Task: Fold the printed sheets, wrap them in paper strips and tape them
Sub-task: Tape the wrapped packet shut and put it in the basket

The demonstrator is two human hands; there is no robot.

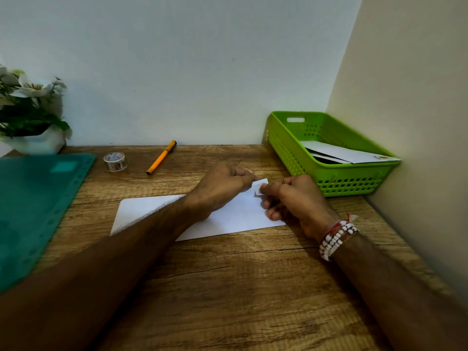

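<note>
The sheet (235, 216) lies flat on the table (253, 287) under both hands. The left hand (222, 188), fingers curled, pinches its far corner. The right hand (296, 198) pinches a tape piece (258, 190) beside it. The tape may stick to the fingers or wrinkle, and so land crooked.

Tape (258, 189) between left hand (222, 189), right hand (296, 199)

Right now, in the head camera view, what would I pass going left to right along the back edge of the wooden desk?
White pot of white flowers and green leaves → roll of clear printed tape → orange pen with a black cap → green perforated plastic basket holding white papers.
</note>
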